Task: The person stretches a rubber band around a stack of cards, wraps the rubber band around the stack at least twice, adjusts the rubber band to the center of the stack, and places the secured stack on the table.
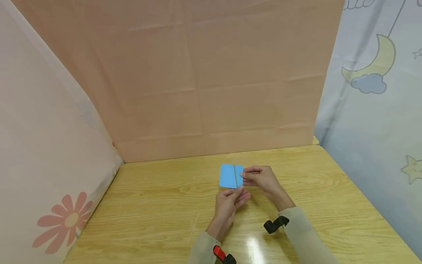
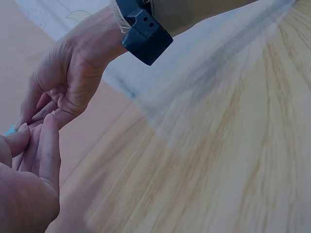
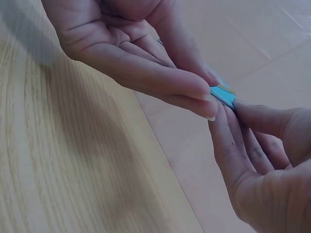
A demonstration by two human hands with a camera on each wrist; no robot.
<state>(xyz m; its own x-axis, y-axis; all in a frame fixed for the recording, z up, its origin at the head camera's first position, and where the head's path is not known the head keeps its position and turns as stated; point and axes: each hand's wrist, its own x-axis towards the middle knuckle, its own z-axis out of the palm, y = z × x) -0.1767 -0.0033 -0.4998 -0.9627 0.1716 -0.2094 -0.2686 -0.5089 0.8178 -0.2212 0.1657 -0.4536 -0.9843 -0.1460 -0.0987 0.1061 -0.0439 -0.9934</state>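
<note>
A flat blue stack that looks like cards [image 1: 227, 176], with rounded corners, is held up over the table. A yellowish rubber band [image 1: 235, 176] runs across it, nearer its right side. My left hand [image 1: 227, 205] pinches the lower edge between thumb and fingers. On the right edge, my right hand [image 1: 262, 179] pinches it with the thumb on the front face. In the right wrist view only a small corner of the blue stack [image 3: 222, 95] shows between the fingertips of both hands. Fingers hide most of it in the left wrist view.
The wood-grain table [image 1: 148, 205] spreads beneath both hands. Behind it stands a pinkish-tan cloth backdrop [image 1: 230, 80]. Printed curtains hang at either side, one with a flower [image 1: 70, 220], the other with a moon [image 1: 382, 58]. Both wrists wear black straps.
</note>
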